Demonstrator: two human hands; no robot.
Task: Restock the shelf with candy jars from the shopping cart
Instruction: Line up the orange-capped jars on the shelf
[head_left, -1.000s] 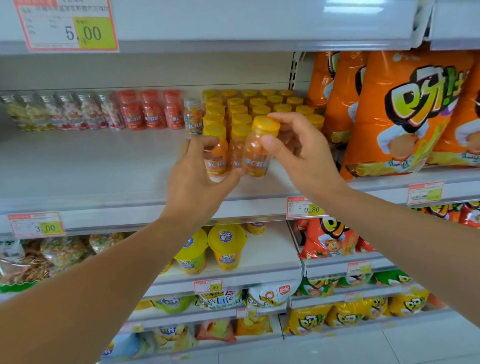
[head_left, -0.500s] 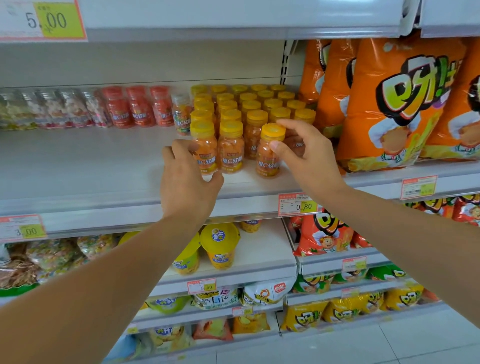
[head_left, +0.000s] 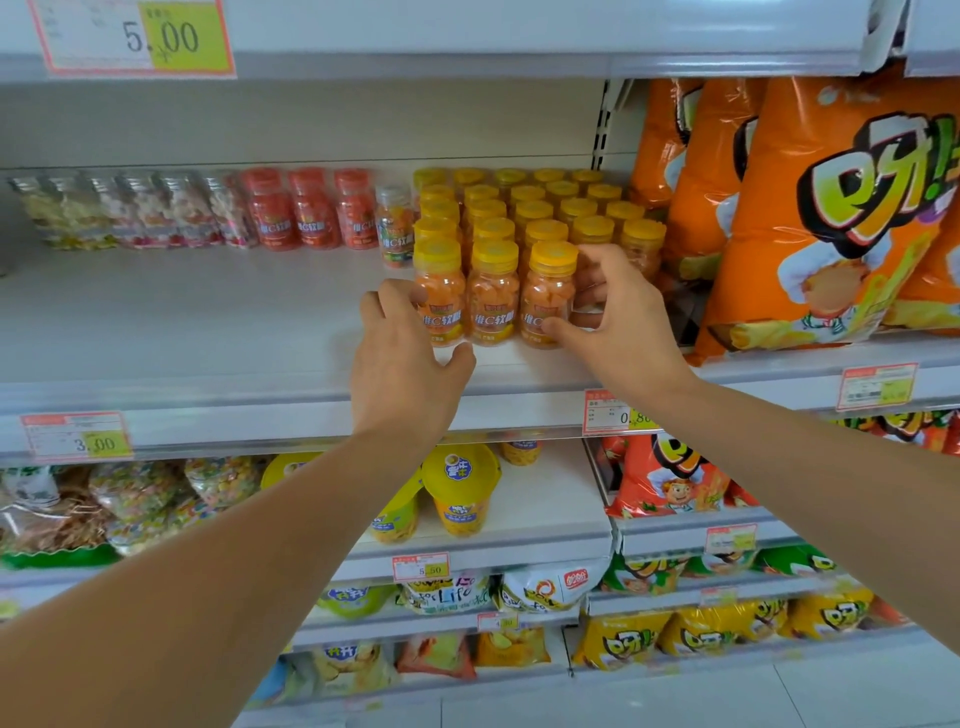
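Head view, the only one.

- Landmark: jar block (head_left: 540, 208), the yellow-capped candy jars standing in rows at the back of the shelf (head_left: 208, 332).
- Three jars stand upright in a new row touching the front of the jar block: front-left jar (head_left: 439, 291), front-middle jar (head_left: 493, 293) and front-right jar (head_left: 549, 296).
- Change: a second ago both outer jars were in the air in front of the jar block. Now both are down on the shelf and flush with the row.
- Left hand (head_left: 400, 358): fingers wrap the outer side of the front-left jar, thumb low in front of its base. Narrow, loose hold.
- Right hand (head_left: 618, 322): thumb on the face of the front-right jar, fingers curled behind it, between that jar and the jar block. Narrow hold too.
- Left of the jar block: red-capped jars (head_left: 311, 208) against the back wall, and bare shelf in front of them.
- Right of the jar block: orange snack bags (head_left: 831, 208), just beside it.
- Below its front edge: a price tag (head_left: 613, 410).

Our judgement: this placement is nearly done, and only letting go and perhaps squaring the row remains. The cart is out of view, so we cannot tell how many jars are left.
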